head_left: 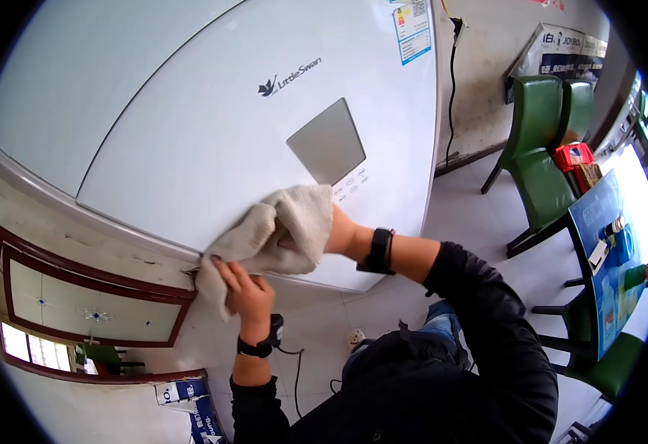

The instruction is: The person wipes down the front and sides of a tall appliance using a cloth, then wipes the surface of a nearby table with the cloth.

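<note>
A beige cloth (298,226) lies bunched against the lower edge of a white LittleSwan refrigerator door (213,140). My right hand (341,231) grips the cloth, whose folds hide most of its fingers. Lower down, the fingers of my left hand (250,291) are closed on the cloth's hanging end, beside the door's bottom left edge. Just above the cloth, the door carries a grey display panel (329,140) and a group of small button marks (351,185). An energy label (411,33) is stuck near the top.
Green chairs (537,159) stand at the right beside a blue-covered table (598,222) with small items. A black cable (452,96) hangs from a wall plug. A wood-framed panel (91,303) is at the left. Another cord (298,381) lies on the floor near my feet.
</note>
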Action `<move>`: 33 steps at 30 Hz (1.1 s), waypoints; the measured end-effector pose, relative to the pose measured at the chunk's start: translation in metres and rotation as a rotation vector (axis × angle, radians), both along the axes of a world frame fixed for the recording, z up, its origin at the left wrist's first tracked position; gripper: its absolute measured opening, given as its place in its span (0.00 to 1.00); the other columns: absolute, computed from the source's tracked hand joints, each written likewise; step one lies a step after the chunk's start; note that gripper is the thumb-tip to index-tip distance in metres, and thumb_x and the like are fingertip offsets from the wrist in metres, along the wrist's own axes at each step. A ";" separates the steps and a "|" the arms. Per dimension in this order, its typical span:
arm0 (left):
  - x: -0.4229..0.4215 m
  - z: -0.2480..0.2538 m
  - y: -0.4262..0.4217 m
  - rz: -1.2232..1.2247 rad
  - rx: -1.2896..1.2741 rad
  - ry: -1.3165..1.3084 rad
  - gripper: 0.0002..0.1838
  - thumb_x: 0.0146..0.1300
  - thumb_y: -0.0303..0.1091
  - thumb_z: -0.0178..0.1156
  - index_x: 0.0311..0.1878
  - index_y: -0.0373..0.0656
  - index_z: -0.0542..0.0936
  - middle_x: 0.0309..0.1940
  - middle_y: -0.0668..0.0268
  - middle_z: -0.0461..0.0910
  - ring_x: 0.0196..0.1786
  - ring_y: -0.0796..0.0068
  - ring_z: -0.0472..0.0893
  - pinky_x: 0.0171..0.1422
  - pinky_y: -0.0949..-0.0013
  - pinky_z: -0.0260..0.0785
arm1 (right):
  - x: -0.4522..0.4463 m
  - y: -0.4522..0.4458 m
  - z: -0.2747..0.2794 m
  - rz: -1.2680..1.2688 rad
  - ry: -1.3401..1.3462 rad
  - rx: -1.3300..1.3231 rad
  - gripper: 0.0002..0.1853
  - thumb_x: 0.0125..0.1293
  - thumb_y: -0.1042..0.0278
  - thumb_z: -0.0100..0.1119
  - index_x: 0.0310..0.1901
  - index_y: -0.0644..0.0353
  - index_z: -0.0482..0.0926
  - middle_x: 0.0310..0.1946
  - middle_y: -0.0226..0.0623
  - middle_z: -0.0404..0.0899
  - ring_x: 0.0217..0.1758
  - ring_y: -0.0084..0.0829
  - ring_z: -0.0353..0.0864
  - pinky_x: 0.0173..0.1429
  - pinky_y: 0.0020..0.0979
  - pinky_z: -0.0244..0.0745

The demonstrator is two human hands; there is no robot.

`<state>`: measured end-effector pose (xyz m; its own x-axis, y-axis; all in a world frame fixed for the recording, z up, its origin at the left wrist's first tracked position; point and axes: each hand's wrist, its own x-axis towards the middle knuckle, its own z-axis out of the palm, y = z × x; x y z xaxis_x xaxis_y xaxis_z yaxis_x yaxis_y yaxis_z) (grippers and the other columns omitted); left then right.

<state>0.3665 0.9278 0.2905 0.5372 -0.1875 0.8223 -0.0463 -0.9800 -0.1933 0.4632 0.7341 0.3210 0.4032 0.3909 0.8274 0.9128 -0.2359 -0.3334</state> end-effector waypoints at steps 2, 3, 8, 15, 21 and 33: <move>-0.001 -0.046 -0.004 0.025 -0.020 0.236 0.28 0.46 0.25 0.49 0.55 0.32 0.61 0.58 0.45 0.57 0.52 0.45 0.67 0.41 0.59 0.71 | -0.010 0.000 -0.009 0.117 0.106 0.173 0.17 0.38 0.63 0.60 0.31 0.58 0.68 0.22 0.41 0.69 0.23 0.41 0.69 0.24 0.34 0.63; -0.002 -0.075 -0.002 -0.008 -0.014 0.392 0.28 0.47 0.25 0.48 0.55 0.32 0.60 0.58 0.46 0.57 0.53 0.45 0.66 0.46 0.59 0.69 | -0.009 0.003 -0.046 0.022 0.014 0.167 0.16 0.38 0.64 0.60 0.28 0.57 0.66 0.19 0.36 0.66 0.21 0.38 0.66 0.22 0.32 0.61; 0.002 -0.145 -0.011 -0.154 0.219 0.617 0.29 0.49 0.21 0.45 0.58 0.33 0.58 0.59 0.50 0.56 0.58 0.49 0.62 0.60 0.59 0.57 | -0.031 -0.026 -0.167 -0.041 0.413 -0.324 0.18 0.52 0.61 0.53 0.46 0.54 0.71 0.42 0.39 0.71 0.48 0.40 0.70 0.49 0.39 0.67; 0.026 -0.107 -0.069 -0.179 0.146 0.724 0.29 0.49 0.20 0.43 0.60 0.34 0.56 0.61 0.53 0.56 0.60 0.52 0.60 0.64 0.62 0.51 | 0.005 -0.043 -0.125 -0.296 0.169 0.179 0.19 0.43 0.63 0.62 0.38 0.59 0.70 0.33 0.42 0.71 0.37 0.44 0.70 0.39 0.37 0.67; 0.064 -0.105 -0.119 -0.236 -0.087 0.635 0.32 0.47 0.18 0.42 0.60 0.31 0.51 0.62 0.50 0.51 0.59 0.50 0.61 0.54 0.63 0.64 | 0.040 -0.085 -0.105 -0.282 0.003 0.334 0.22 0.41 0.61 0.61 0.40 0.59 0.70 0.39 0.43 0.69 0.40 0.45 0.68 0.40 0.37 0.67; 0.051 -0.232 -0.095 -0.353 -0.024 0.997 0.37 0.47 0.18 0.41 0.64 0.48 0.50 0.46 0.45 0.70 0.45 0.50 0.72 0.46 0.57 0.63 | -0.004 -0.100 -0.286 -0.237 0.548 0.029 0.21 0.45 0.66 0.57 0.45 0.56 0.69 0.43 0.41 0.70 0.47 0.44 0.68 0.50 0.39 0.66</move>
<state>0.4180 0.8328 0.0586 0.8899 -0.4539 0.0449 -0.4561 -0.8833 0.1086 0.4592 0.6338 0.0348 0.8477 0.2187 0.4833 0.5298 -0.3959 -0.7501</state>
